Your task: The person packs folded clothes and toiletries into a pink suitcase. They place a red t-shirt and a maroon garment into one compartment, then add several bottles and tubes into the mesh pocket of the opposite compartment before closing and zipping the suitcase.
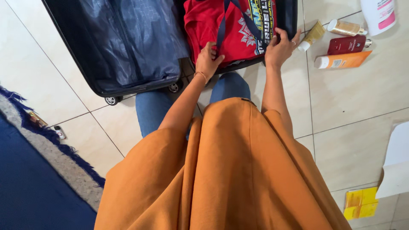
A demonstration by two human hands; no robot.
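Red garment already lies in the open suitcase; left hand pinches the dark strap across it, right hand presses flat beside, toiletry bottles beyond the right fingers unpacked.

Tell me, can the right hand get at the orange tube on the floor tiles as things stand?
Probably yes. The right hand rests on the edge of the open suitcase, and the orange tube lies on bare tile just beside it. Nothing stands between them; only the small cream tube lies nearby.
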